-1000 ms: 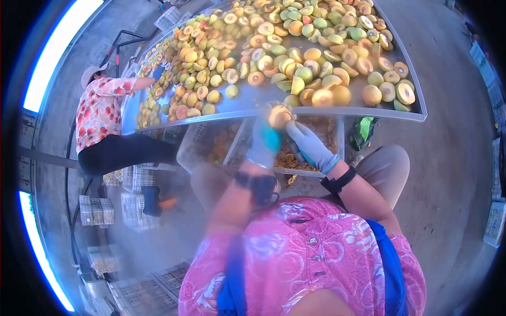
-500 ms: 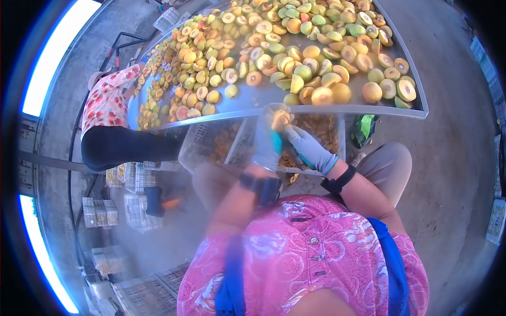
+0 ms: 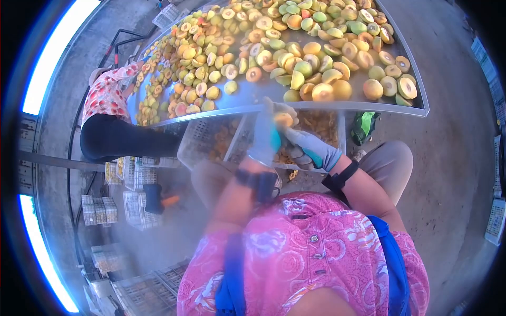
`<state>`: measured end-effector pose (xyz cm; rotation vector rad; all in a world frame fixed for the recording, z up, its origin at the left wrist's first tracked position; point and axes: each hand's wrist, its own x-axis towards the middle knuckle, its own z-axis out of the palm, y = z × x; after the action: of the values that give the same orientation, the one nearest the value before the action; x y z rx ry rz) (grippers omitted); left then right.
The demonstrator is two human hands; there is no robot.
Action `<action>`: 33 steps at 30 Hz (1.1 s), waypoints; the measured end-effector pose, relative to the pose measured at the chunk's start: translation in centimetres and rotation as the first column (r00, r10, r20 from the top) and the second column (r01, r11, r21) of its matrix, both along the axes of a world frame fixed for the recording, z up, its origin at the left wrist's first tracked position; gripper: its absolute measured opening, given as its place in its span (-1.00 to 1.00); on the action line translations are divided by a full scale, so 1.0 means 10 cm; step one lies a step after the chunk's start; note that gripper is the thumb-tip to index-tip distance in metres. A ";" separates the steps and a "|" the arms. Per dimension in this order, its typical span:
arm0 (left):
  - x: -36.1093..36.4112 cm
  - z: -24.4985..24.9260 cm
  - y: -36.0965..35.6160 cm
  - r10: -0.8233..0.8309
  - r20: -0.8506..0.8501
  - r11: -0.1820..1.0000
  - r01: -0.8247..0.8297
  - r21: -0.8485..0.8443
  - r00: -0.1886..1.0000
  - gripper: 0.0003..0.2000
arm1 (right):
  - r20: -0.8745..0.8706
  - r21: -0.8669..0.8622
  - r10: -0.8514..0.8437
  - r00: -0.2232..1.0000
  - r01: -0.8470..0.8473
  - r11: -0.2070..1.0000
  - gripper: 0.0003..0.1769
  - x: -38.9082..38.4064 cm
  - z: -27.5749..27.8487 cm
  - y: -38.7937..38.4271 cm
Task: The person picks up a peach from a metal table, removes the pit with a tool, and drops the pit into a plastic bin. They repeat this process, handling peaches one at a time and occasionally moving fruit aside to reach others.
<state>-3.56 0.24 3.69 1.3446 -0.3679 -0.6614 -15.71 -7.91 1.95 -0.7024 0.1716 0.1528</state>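
Head view: left hand [image 3: 265,136] grip wraps the orange fruit [image 3: 283,120], just below the surface [image 3: 337,108] edge. Right hand [image 3: 312,150] sits beside it, grip curled; can't tell what it holds.

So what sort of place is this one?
Probably a fruit-processing yard or shed: a long metal table heaped with halved fruit, plastic crates stacked on the concrete ground, and another person working at its left end.

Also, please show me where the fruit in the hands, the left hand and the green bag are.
fruit [image 3: 283,120], head view, its orange upper side.
left hand [image 3: 265,138], head view, back of the gloved hand.
green bag [image 3: 365,125], head view, middle of its side.
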 end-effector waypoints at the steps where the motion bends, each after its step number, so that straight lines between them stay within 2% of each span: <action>1: 0.02 0.00 0.03 -0.064 -0.071 0.998 0.065 0.012 0.995 -0.44 | 0.010 0.027 0.033 0.999 -0.033 0.999 -0.51 -0.02 0.01 0.01; 2: 0.04 0.00 0.05 -0.127 -0.142 0.991 0.131 0.019 0.982 -0.43 | 0.022 0.053 0.063 0.998 -0.065 0.996 -0.54 -0.03 0.02 0.01; 3: 0.09 -0.06 0.06 -0.127 -0.142 0.991 0.131 0.020 0.982 -0.43 | 0.022 0.054 0.064 0.998 -0.065 0.996 -0.54 -0.01 -0.06 0.00; 4: 0.14 -0.15 0.08 -0.156 0.074 0.984 0.148 0.103 0.985 -0.41 | 0.047 0.030 0.113 0.992 -0.115 0.993 -0.59 0.03 -0.18 -0.01; 5: 0.17 -0.24 0.10 -0.195 0.282 0.971 0.146 0.187 0.939 -0.38 | 0.068 0.006 0.163 0.984 -0.164 0.986 -0.63 0.04 -0.30 -0.01; 6: 0.16 -0.21 0.13 -0.193 0.277 0.971 0.144 0.188 0.941 -0.38 | 0.065 0.009 0.165 0.984 -0.166 0.986 -0.63 0.03 -0.32 -0.01; 8: 0.17 -0.13 0.19 -0.291 0.173 0.947 0.259 0.189 0.941 -0.37 | 0.021 0.276 0.299 0.954 -0.293 0.915 -0.64 0.04 -0.34 0.01; 9: 0.18 -0.14 0.20 -0.287 0.173 0.949 0.255 0.186 0.942 -0.37 | 0.019 0.274 0.303 0.953 -0.297 0.915 -0.64 0.05 -0.35 0.03; 11: 0.22 -0.17 0.21 -0.372 -0.013 0.924 0.368 -0.108 0.928 -0.41 | 0.211 0.445 0.358 0.909 -0.416 0.793 -0.60 0.08 -0.36 0.08; 12: 0.19 -0.12 0.22 -0.369 -0.011 0.924 0.365 -0.111 0.930 -0.41 | 0.211 0.442 0.362 0.908 -0.419 0.793 -0.60 0.10 -0.38 0.10; 14: 0.10 0.04 0.27 -0.241 -0.146 0.966 0.222 -0.133 0.960 -0.46 | 0.323 0.572 0.372 0.870 -0.493 0.656 -0.55 0.14 -0.41 0.14; 15: 0.16 0.03 0.30 -0.235 -0.145 0.967 0.216 -0.133 0.961 -0.46 | 0.325 0.571 0.378 0.867 -0.498 0.653 -0.55 0.14 -0.45 0.17; 17: 0.47 -0.09 0.43 -0.003 -0.264 0.952 -0.078 -0.296 0.964 -0.43 | 0.307 0.587 0.389 0.869 -0.494 0.641 -0.55 0.10 -0.54 0.21; 18: 0.91 -0.30 0.63 0.035 -0.359 0.939 -0.153 -0.307 0.933 -0.49 | 0.309 0.589 0.398 0.864 -0.502 0.633 -0.55 0.10 -0.54 0.20; 19: 0.80 0.08 0.75 0.088 -0.271 0.953 -0.160 -0.256 0.959 -0.56 | 0.317 0.635 0.375 0.871 -0.489 0.598 -0.55 0.09 -0.52 0.18; 20: 1.15 -0.07 0.98 0.220 0.200 0.975 -0.218 -0.031 0.955 -0.61 | 0.324 0.681 0.350 0.879 -0.473 0.558 -0.55 0.09 -0.51 0.17; 21: 1.27 -0.01 1.07 0.318 0.265 0.942 -0.336 0.022 0.910 -0.62 | 0.347 0.674 0.301 0.888 -0.459 0.579 -0.54 0.11 -0.53 0.17; 22: 1.40 0.04 1.17 0.312 0.383 0.922 -0.375 0.101 0.870 -0.62 | 0.351 0.674 0.310 0.884 -0.468 0.571 -0.54 0.12 -0.55 0.17; 24: 1.57 0.03 1.20 0.322 0.631 0.851 -0.507 0.133 0.706 -0.67 | 0.272 0.664 0.234 0.934 -0.358 0.657 -0.53 0.16 -0.57 0.16; 25: 1.65 0.01 1.13 0.325 0.635 0.853 -0.507 0.123 0.701 -0.67 | 0.238 0.647 0.221 0.946 -0.324 0.690 -0.51 0.16 -0.55 0.16; 26: 1.73 -0.04 1.01 0.181 0.750 0.854 -0.480 0.202 0.637 -0.65 | 0.245 0.637 0.217 0.945 -0.326 0.699 -0.51 0.18 -0.55 0.16; 27: 1.79 -0.08 0.86 0.027 0.833 0.840 -0.464 0.281 0.553 -0.64 | 0.250 0.639 0.231 0.940 -0.339 0.690 -0.52 0.20 -0.56 0.17; 28: 1.81 -0.11 0.67 -0.125 0.914 0.828 -0.468 0.310 0.385 -0.61 | 0.251 0.644 0.245 0.936 -0.351 0.680 -0.53 0.21 -0.56 0.18; 30: 1.77 -0.15 0.24 -0.203 0.850 0.768 -0.459 0.446 0.486 -0.51 | 0.220 0.612 0.243 0.945 -0.327 0.720 -0.55 0.23 -0.53 0.17; 31: 1.75 -0.13 0.07 -0.200 0.852 0.775 -0.455 0.439 0.483 -0.51 | 0.195 0.602 0.248 0.949 -0.315 0.733 -0.55 0.25 -0.53 0.18; 33: 1.72 -0.13 -0.23 -0.306 0.821 0.724 -0.443 0.530 0.483 -0.40 | 0.186 0.605 0.253 0.949 -0.314 0.731 -0.57 0.26 -0.56 0.16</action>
<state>13.65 -2.02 2.41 2.4241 -0.9618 0.1234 -13.07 -6.28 -3.63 -0.0495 -0.0844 0.4522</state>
